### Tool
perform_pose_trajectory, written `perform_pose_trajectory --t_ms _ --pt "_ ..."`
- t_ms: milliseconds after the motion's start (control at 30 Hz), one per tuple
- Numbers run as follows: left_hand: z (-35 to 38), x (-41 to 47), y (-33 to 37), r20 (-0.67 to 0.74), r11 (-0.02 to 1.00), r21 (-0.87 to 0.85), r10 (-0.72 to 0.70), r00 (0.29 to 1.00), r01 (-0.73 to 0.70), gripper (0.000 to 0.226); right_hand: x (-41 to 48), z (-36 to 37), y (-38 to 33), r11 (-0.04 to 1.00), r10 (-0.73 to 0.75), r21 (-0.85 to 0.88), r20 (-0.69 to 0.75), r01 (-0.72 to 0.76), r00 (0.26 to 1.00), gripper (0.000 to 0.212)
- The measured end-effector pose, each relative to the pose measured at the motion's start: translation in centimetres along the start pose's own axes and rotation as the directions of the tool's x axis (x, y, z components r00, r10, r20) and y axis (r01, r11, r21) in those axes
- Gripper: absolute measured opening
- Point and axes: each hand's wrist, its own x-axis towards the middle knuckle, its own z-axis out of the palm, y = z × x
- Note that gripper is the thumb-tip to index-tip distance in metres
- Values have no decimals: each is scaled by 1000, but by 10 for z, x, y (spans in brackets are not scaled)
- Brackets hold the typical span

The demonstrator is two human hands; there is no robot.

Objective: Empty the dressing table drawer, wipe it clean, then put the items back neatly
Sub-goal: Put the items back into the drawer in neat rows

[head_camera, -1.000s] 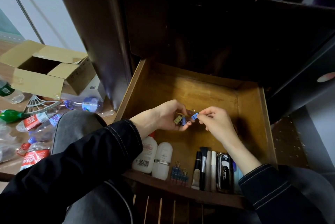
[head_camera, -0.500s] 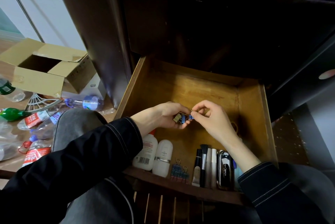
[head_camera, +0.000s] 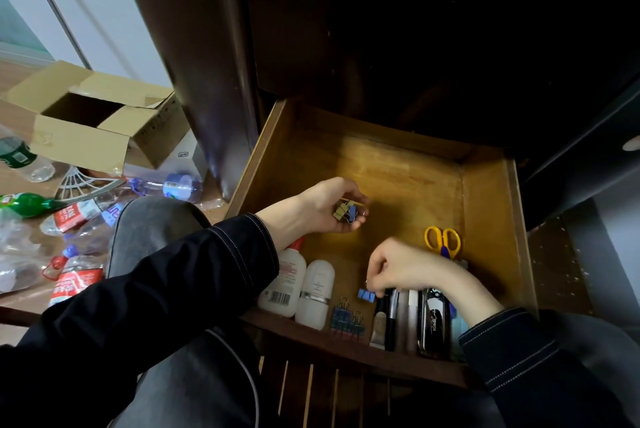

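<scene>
The wooden drawer stands pulled out in front of me. My left hand hovers over its middle, fingers curled round a small bunch of binder clips, yellowish and blue. My right hand is low at the drawer's front, pinching a blue binder clip just behind a row of blue binder clips. Along the front lie two white bottles, makeup brushes and a black case. Yellow-handled scissors lie at the right.
The dark dressing table rises behind the drawer. On the floor to the left are an open cardboard box and several plastic bottles. My knee sits next to the drawer's left wall.
My right hand took a blue clip from the bunch in my left hand and carried it down to the drawer's front. The scissors, hidden before, are now in view.
</scene>
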Motion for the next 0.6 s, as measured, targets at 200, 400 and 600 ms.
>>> perform_pose_trajectory --t_ms 200,400,600 --pt "0 -3 0 13 1000 -16 -10 1000 10 19 2 9 -5 991 -62 -111 86 72 994 9" --pt "1 -7 1 24 1000 -13 -19 1000 19 18 3 12 -7 984 -95 -139 121 111 988 10" --pt "2 -8 0 26 1000 0 -23 999 23 20 3 14 -7 981 -116 -141 135 135 984 9"
